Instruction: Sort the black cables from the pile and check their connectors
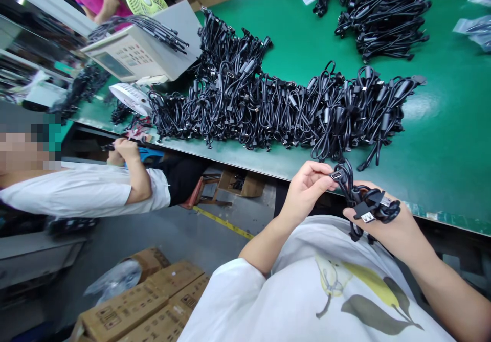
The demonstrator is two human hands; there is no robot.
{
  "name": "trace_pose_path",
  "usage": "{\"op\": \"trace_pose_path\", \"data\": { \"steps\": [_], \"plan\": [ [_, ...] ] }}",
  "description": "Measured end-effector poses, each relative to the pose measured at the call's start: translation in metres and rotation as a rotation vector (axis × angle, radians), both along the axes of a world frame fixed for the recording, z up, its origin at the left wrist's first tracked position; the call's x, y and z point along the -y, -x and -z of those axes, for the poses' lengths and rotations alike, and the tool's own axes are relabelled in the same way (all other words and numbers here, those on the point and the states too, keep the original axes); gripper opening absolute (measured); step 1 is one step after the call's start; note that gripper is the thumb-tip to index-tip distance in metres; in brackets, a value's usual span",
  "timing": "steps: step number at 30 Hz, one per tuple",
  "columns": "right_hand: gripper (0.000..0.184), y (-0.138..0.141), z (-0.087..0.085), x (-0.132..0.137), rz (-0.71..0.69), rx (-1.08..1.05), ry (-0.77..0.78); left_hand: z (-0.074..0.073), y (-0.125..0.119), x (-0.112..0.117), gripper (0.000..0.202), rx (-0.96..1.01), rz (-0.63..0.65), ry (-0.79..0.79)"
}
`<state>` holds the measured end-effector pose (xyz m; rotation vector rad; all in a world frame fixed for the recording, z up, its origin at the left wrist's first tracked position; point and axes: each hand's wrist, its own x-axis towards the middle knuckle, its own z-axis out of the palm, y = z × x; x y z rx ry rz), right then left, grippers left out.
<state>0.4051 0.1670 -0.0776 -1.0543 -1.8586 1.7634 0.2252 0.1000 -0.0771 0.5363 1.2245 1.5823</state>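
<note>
Just off the front edge of the green table, my right hand is closed round a coiled bundle of black cables. A USB plug with a pale metal end sticks out of that bundle. My left hand pinches a black cable connector between thumb and fingers, on the bundle's upper left. Parts of the right fingers are hidden behind the coils. Beyond both hands, a long row of coiled black cables lies piled along the table.
On the green table stand a pale tester box with cables on top and more black cable bundles at the back right. A co-worker in a white sleeve sits at left. Cardboard boxes stand on the floor.
</note>
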Motion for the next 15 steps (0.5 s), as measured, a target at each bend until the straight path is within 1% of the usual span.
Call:
{"op": "trace_pose_path", "data": {
  "steps": [4, 10, 15],
  "plan": [
    [0.042, 0.0007, -0.0017, -0.0027, -0.03, 0.017, 0.024, 0.0006, -0.0005, -0.0007, 0.042, -0.017, -0.005, 0.015],
    [0.039, 0.0041, -0.0071, -0.0022, -0.028, 0.041, 0.031, 0.0024, -0.0006, -0.0013, 0.038, -0.012, -0.013, -0.001],
    [0.041, 0.0037, -0.0072, -0.001, -0.008, 0.055, 0.047, 0.0016, -0.0015, -0.0014, 0.042, -0.016, -0.013, 0.023]
  ]
}}
